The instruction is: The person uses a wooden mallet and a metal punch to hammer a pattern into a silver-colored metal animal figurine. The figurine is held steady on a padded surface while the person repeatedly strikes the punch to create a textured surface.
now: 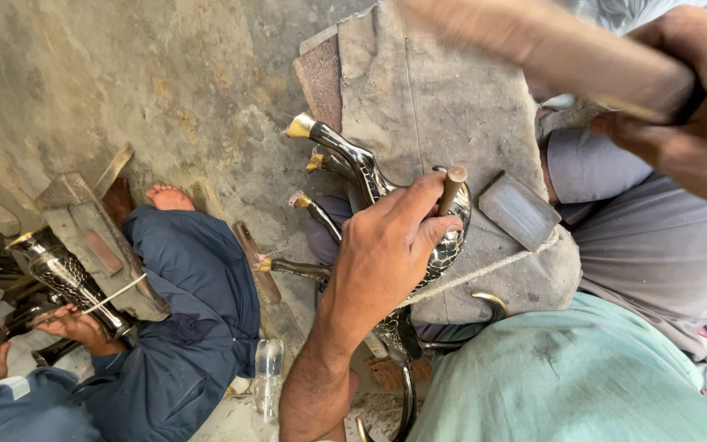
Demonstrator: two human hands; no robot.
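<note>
My left hand (390, 245) grips a short metal punch (452, 187) and holds it upright against the patterned body of a shiny metal spouted vessel (370, 176) lying on a cloth-covered block (435, 98). The vessel's brass-tipped spout (301, 127) points to the upper left. Raised at the top right, my right hand (689, 106) is closed around a wooden hammer handle (550, 45), which is blurred.
More brass-tipped spouted vessels (312, 209) lie under the first one. A small grey block (519, 209) rests on the cloth. At the left a person in blue (182, 327) sits on the floor working on another engraved vessel (63, 274). A clear bottle (267, 376) stands nearby.
</note>
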